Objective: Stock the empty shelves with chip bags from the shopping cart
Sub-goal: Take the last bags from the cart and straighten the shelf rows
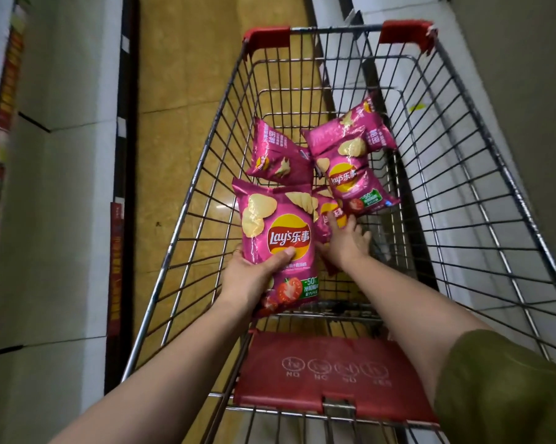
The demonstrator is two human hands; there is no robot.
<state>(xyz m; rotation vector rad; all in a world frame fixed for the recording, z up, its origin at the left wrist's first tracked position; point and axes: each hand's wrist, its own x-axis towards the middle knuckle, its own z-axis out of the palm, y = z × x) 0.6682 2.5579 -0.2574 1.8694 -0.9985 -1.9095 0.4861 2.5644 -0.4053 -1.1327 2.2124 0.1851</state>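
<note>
A pink chip bag (276, 238) is gripped at its lower left edge by the left hand (254, 274), with the thumb curled over the front, and is held above the near half of the shopping cart (334, 28). The right hand (344, 241) is laid with fingers outstretched, not yet closed, on a second bag (329, 216) lying mid-cart, partly tucked behind the held one. Three more bags (276, 155) are left toward the far end. If the second bag is pinched only by its slick film, it could be dropped. A hard squeeze could crush the chips, and a corner might be snagged on the wire wall.
</note>
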